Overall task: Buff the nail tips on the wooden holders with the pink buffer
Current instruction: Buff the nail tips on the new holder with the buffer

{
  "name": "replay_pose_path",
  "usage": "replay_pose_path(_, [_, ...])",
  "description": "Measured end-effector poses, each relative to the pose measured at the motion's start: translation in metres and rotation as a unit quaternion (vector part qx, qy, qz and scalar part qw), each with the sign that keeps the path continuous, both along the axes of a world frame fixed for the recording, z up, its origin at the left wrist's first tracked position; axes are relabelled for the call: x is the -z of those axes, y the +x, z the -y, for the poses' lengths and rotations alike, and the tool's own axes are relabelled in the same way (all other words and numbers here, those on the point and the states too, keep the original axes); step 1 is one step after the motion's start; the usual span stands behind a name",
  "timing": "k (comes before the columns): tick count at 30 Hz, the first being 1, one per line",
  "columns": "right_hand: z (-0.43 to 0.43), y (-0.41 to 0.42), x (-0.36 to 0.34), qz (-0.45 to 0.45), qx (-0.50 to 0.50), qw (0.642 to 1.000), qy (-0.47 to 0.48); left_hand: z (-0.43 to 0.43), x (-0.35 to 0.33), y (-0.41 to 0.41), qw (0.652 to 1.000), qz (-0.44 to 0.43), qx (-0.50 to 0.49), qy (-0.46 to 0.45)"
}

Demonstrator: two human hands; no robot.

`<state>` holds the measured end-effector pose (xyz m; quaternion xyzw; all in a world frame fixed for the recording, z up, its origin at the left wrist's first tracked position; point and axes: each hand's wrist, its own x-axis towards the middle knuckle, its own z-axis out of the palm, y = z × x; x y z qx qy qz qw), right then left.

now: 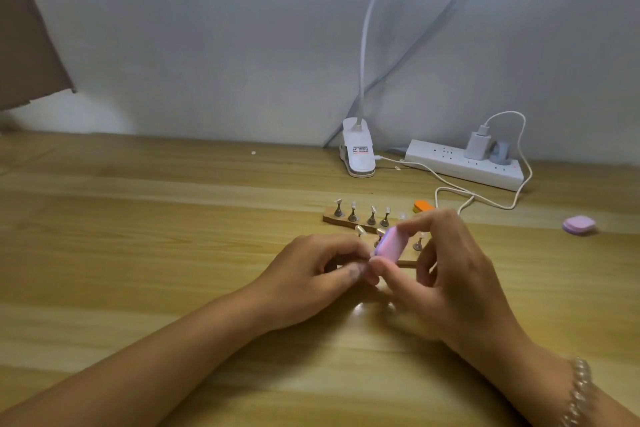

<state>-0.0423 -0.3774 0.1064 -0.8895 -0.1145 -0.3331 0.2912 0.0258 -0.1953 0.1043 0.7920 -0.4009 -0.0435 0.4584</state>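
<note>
Right hand (446, 274) pinches the pink buffer (389, 242) above the near wooden holder (406, 262).
Its long axis slants up and away, lower end meeting the left hand (311, 274)'s curled fingers (349, 269); whether these pinch anything is hidden. 4 nail tips (353, 205) stand on the far holder (331, 218).

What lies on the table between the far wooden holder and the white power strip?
In the head view, a white cable loops between the far wooden holder and the power strip; an orange block sits by the holder's right end.
</note>
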Motion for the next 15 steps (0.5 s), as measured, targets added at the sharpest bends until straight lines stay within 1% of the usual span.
replay_pose_path(1, [0.0001,0.0000,0.0010,0.001,0.003,1.000,-0.004,-0.0006,0.0003,-0.0003,1.000,-0.007,0.002,-0.004])
replay_pose_path(4, [-0.0032,-0.0019,0.0058,0.011,-0.037,0.997,-0.069,-0.0001,0.0004,0.0011,1.000,-0.010,-0.001,-0.004])
replay_pose_path(5, [-0.0028,-0.0018,0.0046,0.007,-0.037,0.997,-0.062,0.0003,0.0009,0.0017,1.000,-0.011,-0.005,-0.008])
replay_pose_path(7, [-0.0002,-0.0004,0.0000,0.000,-0.005,1.000,-0.010,0.0002,0.0015,0.0021,1.000,-0.015,-0.005,-0.018])
replay_pose_path(8, [0.0005,-0.0001,-0.0010,0.000,0.008,1.000,-0.002,0.0001,0.0014,0.0017,1.000,-0.015,-0.002,-0.022])
replay_pose_path(11, [-0.0028,-0.0027,0.0039,0.008,-0.030,0.997,-0.065,-0.0006,0.0022,0.0030,1.000,-0.018,-0.001,-0.021])
replay_pose_path(12, [-0.0036,-0.0031,0.0044,0.003,-0.038,0.997,-0.070,-0.0006,0.0023,0.0037,0.999,-0.020,0.002,-0.025])
replay_pose_path(15, [0.0006,-0.0015,0.0004,-0.008,0.009,1.000,-0.006,-0.0008,0.0031,0.0037,0.998,-0.033,0.007,-0.046])
